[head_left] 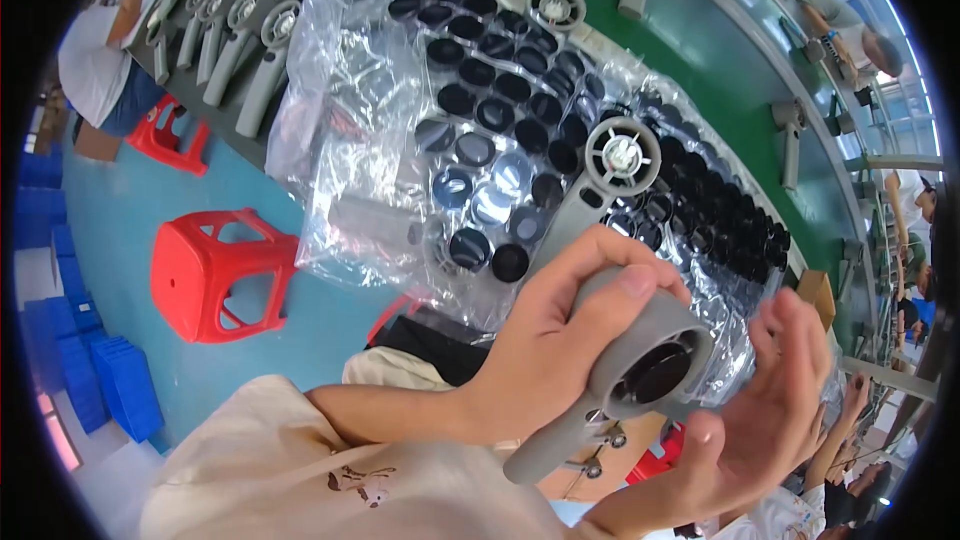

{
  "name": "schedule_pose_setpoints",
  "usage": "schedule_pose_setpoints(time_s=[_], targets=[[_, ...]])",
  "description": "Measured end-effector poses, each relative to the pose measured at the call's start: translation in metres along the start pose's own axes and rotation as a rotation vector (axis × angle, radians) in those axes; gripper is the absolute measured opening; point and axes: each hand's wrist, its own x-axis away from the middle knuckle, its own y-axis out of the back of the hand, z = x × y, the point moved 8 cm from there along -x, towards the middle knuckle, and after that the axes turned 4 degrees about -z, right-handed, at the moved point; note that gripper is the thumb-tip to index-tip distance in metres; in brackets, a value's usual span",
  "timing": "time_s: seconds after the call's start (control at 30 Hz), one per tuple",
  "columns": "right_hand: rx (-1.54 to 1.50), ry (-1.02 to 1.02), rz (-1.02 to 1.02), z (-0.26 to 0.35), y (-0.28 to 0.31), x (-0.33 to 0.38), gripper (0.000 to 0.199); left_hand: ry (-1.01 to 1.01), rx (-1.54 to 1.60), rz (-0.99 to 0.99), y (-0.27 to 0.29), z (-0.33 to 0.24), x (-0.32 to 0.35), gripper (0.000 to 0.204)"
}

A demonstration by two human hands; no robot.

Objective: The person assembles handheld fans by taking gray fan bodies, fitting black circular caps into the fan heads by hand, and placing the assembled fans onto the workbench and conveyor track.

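Note:
My left hand (545,340) is closed around the round head of a grey hair dryer body (548,445), its handle slanting down to the lower left. A dark round disc (662,372) sits inside the dryer's ring-shaped mouth, which faces my right hand. Open and slightly blurred, my right hand (765,420) hovers just right of that mouth with its fingers apart and nothing in them. Beyond my left hand lies another grey dryer body (572,218), showing a spoked ring at its end. Under it, many black round caps (475,102) are spread in rows on clear plastic.
Clear plastic bags (350,130) cover the table's left part. More grey dryer bodies (240,45) lie at the far left. A green conveyor belt (715,50) runs beyond, carrying dryers. Red stools (205,275) and blue bins (128,385) stand left. Other people work along the line.

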Motion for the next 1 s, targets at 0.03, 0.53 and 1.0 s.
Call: schedule_pose_setpoints(time_s=[0.03,0.53,1.0], targets=[[-0.071,-0.088,0.001,-0.01,-0.014,0.009,0.075,-0.026,0.096,-0.017,0.0,-0.004,0.003,0.029],[-0.609,-0.282,-0.26,-0.022,-0.032,0.038,0.063,-0.81,-0.551,0.296,-0.024,-0.028,0.018,0.047],[-0.461,-0.313,-0.116,-0.025,-0.046,0.04,0.054,-0.755,-0.499,0.104,-0.009,-0.024,0.023,0.039]])
